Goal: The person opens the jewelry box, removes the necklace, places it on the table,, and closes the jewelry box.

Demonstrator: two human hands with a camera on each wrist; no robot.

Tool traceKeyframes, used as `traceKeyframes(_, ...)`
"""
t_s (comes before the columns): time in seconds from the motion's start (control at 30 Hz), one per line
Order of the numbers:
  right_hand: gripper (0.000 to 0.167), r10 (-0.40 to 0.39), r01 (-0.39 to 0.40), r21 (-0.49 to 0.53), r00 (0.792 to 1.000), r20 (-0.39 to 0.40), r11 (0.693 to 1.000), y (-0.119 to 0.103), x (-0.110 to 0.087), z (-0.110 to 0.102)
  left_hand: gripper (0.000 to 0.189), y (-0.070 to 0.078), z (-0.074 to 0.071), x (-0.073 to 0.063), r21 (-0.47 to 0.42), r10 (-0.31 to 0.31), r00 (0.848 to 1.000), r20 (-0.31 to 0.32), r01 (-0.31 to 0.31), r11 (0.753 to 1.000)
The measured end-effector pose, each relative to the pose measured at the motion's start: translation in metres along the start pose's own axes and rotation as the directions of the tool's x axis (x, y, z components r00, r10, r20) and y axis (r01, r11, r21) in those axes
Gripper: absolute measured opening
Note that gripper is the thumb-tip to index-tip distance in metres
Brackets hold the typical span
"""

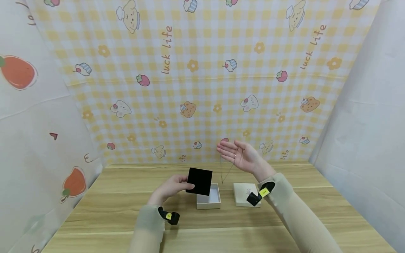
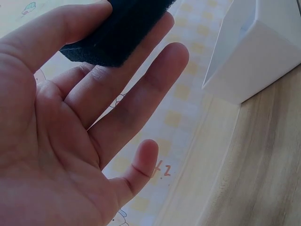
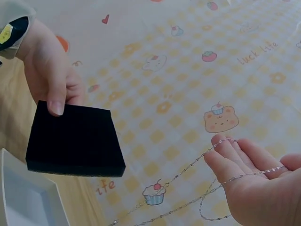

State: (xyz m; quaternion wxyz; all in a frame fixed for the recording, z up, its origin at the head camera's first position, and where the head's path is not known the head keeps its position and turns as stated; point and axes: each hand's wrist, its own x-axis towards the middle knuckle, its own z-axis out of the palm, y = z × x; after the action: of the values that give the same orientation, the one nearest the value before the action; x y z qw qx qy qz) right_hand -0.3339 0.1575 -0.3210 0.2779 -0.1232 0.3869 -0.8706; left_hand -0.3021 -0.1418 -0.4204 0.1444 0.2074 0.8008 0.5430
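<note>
My left hand (image 1: 169, 188) pinches a square black foam pad (image 1: 200, 181) at its edge, thumb on the face, holding it tilted above an open white box base (image 1: 209, 206). In the left wrist view the other fingers (image 2: 141, 103) spread out behind the pad. My right hand (image 1: 243, 156) is raised, palm turned up, its fingers nearly straight. A thin silver chain necklace (image 3: 223, 184) is draped over that hand and hangs down in a loop below it. The necklace's lowest part is small and hard to make out in the head view.
A white box lid (image 1: 239, 195) with faint lettering lies on the wooden table (image 1: 221, 232), right of the box base. Behind the table hangs a yellow checked cloth (image 1: 202, 91); pale cloths close off both sides.
</note>
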Motion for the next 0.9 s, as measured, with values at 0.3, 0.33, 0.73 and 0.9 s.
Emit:
traceKeyframes(0.3,0.056,0.008,-0.008,-0.030,1.000,-0.010,1.000,0.011,-0.002,-0.008,0.030,-0.001,0.000,0.001,0.028,-0.020,1.000,-0.020,0.021,0.999)
traceKeyframes(0.33,0.056,0.008,-0.008,-0.032,1.000,-0.007,0.999,0.013,-0.002,-0.009,0.029,-0.001,0.000,0.001,0.027,-0.019,1.000,-0.020,0.020,0.999)
traceKeyframes(0.73,0.058,0.030,-0.030,-0.018,1.000,0.000,0.999,0.038,-0.006,-0.025,0.029,0.003,0.002,0.000,0.030,-0.013,1.000,-0.013,0.014,0.999)
traceKeyframes(0.9,0.058,0.031,-0.031,-0.009,1.000,-0.002,0.999,0.043,-0.005,-0.028,0.026,0.002,0.002,0.001,0.033,-0.010,1.000,-0.015,0.011,0.999)
